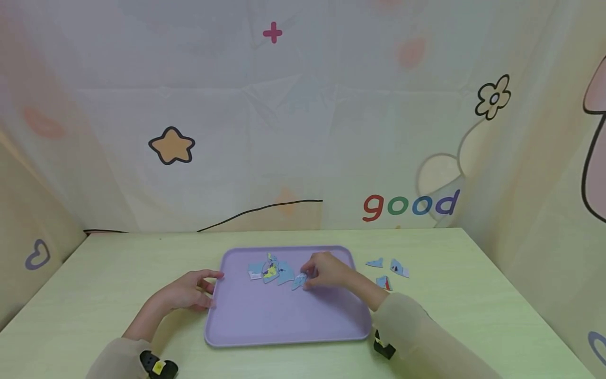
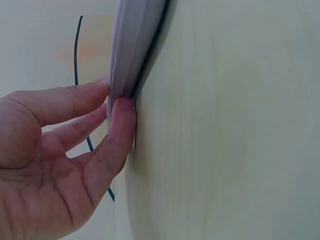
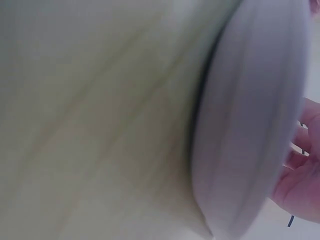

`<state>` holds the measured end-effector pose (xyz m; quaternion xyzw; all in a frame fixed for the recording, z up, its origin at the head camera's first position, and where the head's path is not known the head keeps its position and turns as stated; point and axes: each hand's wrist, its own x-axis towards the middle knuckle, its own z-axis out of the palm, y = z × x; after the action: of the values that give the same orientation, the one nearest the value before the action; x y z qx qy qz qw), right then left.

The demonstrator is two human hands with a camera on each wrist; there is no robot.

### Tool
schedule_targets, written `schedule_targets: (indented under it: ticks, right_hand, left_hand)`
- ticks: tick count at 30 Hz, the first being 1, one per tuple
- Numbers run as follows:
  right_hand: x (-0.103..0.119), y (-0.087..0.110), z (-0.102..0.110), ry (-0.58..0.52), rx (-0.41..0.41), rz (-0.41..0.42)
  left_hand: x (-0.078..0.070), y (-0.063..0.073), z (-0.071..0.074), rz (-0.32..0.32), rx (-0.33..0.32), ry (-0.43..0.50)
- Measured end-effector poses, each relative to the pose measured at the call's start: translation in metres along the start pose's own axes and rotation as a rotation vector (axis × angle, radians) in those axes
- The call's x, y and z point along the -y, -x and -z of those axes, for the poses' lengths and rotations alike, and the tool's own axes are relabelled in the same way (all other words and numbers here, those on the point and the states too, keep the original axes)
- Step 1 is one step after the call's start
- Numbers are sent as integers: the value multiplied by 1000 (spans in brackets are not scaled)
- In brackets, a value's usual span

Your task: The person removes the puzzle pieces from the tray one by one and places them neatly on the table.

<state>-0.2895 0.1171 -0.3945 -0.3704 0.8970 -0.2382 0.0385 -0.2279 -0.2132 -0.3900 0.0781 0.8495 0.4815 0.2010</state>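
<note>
My right hand pinches a light blue puzzle piece between thumb and fingers, close over the lilac tray. Left of it, several pieces lie side by side in a row: a plain blue piece, a blue one with a yellow pattern, and a blue one with a white patch. With thumb and fingers, my left hand holds the tray's left rim; in the left wrist view the fingertips press on its outer wall. The tray wall fills much of the right wrist view.
Right of the tray, three loose pieces lie on the pale wooden table: a small blue piece, a blue and white piece and a blue and red piece. A printed cloth backdrop rises behind the table.
</note>
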Motion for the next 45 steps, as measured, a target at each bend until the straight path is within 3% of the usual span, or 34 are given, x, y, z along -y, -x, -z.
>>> schedule_targets:
  ticks: [25, 45]
  right_hand:
    - [4, -1, 1, 14, 2, 52]
    - [-6, 18, 20, -58, -45, -35]
  left_hand:
    - [0, 0, 0, 3, -5, -2]
    - [1, 1, -1, 9, -18, -10]
